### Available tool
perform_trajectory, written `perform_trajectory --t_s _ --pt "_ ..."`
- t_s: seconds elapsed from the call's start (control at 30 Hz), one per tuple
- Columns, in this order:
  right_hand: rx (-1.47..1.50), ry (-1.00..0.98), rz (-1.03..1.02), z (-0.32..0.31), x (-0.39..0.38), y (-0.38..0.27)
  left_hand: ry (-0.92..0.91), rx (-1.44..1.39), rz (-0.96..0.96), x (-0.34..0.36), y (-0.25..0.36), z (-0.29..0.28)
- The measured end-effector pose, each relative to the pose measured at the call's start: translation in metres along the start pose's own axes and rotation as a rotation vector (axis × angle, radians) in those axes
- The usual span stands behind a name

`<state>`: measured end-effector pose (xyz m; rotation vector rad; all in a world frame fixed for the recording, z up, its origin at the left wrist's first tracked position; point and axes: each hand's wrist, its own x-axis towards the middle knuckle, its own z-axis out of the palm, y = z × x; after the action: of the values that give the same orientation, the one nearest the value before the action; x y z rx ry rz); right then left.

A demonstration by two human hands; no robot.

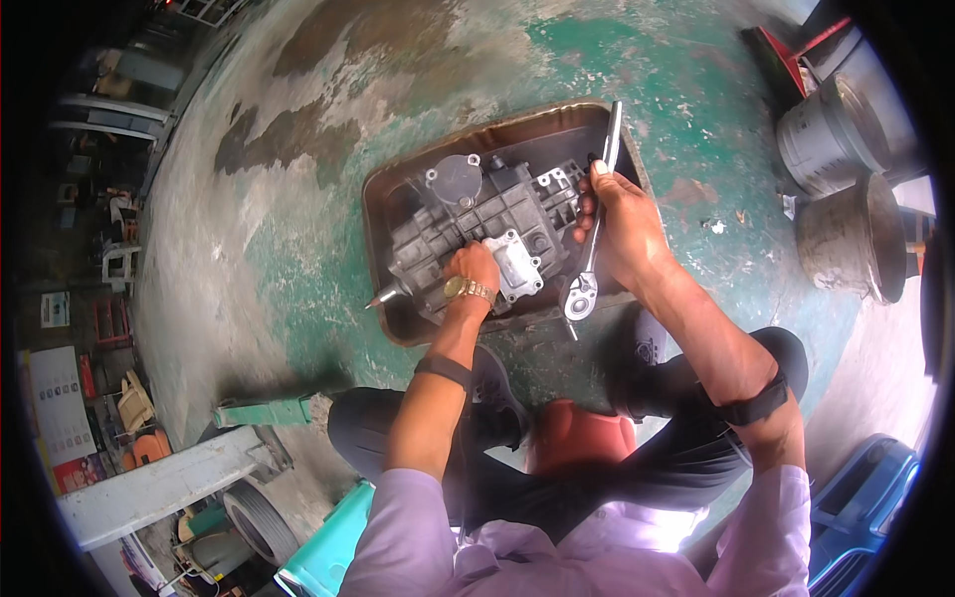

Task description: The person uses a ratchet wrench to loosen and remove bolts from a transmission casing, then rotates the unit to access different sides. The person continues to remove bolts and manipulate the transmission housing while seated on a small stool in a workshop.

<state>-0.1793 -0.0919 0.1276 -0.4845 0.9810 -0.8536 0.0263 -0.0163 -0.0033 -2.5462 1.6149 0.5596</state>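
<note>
A grey metal gearbox lies in a brown metal tray on the floor before me. My right hand is closed round the handle of a silver ratchet wrench. The wrench's head points back toward me over the tray's near right edge, and its handle end rises past my thumb. My left hand rests on the gearbox with curled fingers, beside a bright silver cover. What those fingertips hold, if anything, is hidden. A round dark plate sits on the far side of the gearbox.
Two buckets, a white one and a grimy one, stand at the right. A red stool is between my legs. A blue plastic chair is at lower right, a grey metal beam and a tire at lower left.
</note>
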Motion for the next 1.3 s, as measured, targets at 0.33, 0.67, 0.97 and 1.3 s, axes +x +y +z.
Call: perform_trajectory --t_s 0.33,0.67,0.97,1.3 --pt "-0.021 -0.018 -0.003 0.006 0.001 0.0 0.067 -0.047 -0.061 0.0 0.003 0.009" --pt "-0.024 -0.043 -0.021 0.006 0.003 -0.003 0.187 0.014 0.024 -0.008 0.007 0.006" --pt "-0.021 -0.039 -0.035 0.007 0.0 -0.008 0.002 -0.025 -0.113 0.009 -0.001 0.018" --pt "-0.004 -0.05 -0.052 0.004 0.001 -0.011 0.037 -0.033 -0.102 0.003 0.006 0.005"
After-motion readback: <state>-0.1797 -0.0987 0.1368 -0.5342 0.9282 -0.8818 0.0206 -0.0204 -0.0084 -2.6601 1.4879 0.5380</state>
